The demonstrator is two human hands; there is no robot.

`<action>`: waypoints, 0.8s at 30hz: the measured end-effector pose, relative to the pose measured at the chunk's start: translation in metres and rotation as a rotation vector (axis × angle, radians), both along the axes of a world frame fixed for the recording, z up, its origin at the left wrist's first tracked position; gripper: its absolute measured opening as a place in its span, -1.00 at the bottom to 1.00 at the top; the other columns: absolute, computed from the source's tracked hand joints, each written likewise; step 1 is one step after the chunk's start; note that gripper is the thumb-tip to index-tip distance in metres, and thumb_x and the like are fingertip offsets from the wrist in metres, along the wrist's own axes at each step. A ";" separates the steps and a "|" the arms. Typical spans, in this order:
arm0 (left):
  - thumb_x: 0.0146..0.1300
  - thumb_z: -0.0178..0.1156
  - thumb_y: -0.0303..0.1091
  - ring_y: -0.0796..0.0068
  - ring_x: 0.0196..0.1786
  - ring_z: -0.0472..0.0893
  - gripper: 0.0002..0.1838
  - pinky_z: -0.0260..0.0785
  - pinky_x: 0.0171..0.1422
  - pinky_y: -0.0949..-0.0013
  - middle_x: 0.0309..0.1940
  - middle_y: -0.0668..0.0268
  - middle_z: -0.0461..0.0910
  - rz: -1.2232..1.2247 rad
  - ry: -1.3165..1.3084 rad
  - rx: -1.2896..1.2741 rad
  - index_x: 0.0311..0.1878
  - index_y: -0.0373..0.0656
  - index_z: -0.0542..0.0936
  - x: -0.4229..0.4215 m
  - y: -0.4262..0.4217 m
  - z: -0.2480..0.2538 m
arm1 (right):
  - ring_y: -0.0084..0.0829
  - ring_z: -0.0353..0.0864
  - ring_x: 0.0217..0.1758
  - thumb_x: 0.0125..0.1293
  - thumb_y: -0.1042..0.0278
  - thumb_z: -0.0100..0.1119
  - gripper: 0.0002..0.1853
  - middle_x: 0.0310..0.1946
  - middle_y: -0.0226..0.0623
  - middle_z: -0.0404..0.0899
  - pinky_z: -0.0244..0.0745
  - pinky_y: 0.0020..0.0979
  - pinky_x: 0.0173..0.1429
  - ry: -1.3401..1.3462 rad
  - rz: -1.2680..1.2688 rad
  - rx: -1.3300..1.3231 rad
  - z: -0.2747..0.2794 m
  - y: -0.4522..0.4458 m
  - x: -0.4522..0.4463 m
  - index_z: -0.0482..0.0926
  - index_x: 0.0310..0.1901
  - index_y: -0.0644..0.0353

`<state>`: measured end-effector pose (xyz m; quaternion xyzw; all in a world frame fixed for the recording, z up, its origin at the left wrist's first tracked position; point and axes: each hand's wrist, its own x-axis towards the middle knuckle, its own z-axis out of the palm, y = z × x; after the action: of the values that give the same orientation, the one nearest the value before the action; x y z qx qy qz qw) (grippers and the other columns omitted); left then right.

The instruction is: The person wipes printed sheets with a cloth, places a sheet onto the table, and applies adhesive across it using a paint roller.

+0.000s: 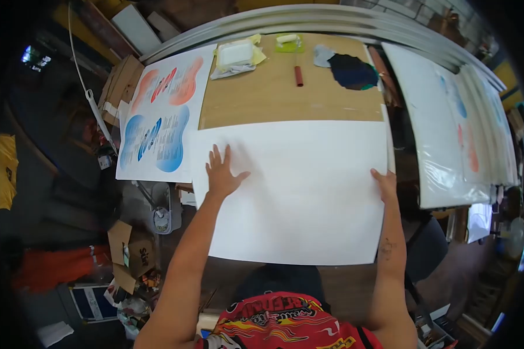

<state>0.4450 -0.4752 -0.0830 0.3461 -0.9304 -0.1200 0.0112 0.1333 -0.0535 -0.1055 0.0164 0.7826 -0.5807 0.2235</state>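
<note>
A large white sheet lies over the near part of a brown board, its front edge reaching toward my body. My left hand rests flat on the sheet near its left edge, fingers spread and thumb pointing right. At the sheet's right edge is my right hand, thumb on top and the other fingers mostly hidden at or under the edge. It appears to pinch the sheet there.
On the board's far side are a white block on cloths, a small green-yellow item, a dark red cylinder and a dark cloth. Printed sheets lie left; plastic-covered panels stand right. An open cardboard box is below left.
</note>
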 end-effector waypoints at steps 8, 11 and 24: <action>0.27 0.29 0.25 -0.31 0.66 -0.17 0.06 -0.20 0.59 -0.41 0.64 -0.19 -0.20 -0.045 -0.073 0.128 0.66 0.00 0.01 -0.029 -0.010 -0.030 | -0.40 0.67 -0.03 0.33 0.37 0.38 -0.61 -0.07 -0.22 0.70 0.57 -0.36 0.09 -0.196 -0.028 -0.056 -0.040 0.006 -0.048 0.59 0.13 0.37; 0.33 0.25 0.21 -0.30 0.66 -0.13 -0.02 -0.22 0.58 -0.41 0.64 -0.16 -0.13 -0.130 -0.044 0.168 0.65 -0.01 0.05 -0.041 -0.010 -0.020 | -0.34 0.69 0.02 0.40 0.42 0.29 -0.63 -0.03 -0.18 0.69 0.60 -0.27 0.14 -0.216 -0.058 -0.201 -0.025 0.015 -0.065 0.55 0.17 0.38; 0.38 0.19 0.10 -0.26 0.66 -0.11 -0.10 -0.19 0.59 -0.37 0.65 -0.10 -0.15 -0.171 -0.039 0.040 0.64 -0.10 0.08 -0.033 -0.005 -0.053 | -0.22 0.71 -0.01 0.04 0.32 0.60 -0.39 -0.04 -0.05 0.71 0.59 -0.24 0.06 0.425 -0.182 0.535 -0.014 -0.026 -0.047 0.60 0.14 0.32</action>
<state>0.4121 -0.4798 -0.1356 0.2678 -0.9540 -0.1325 -0.0240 0.0862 -0.0794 -0.1197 0.0226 0.9314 -0.3631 -0.0092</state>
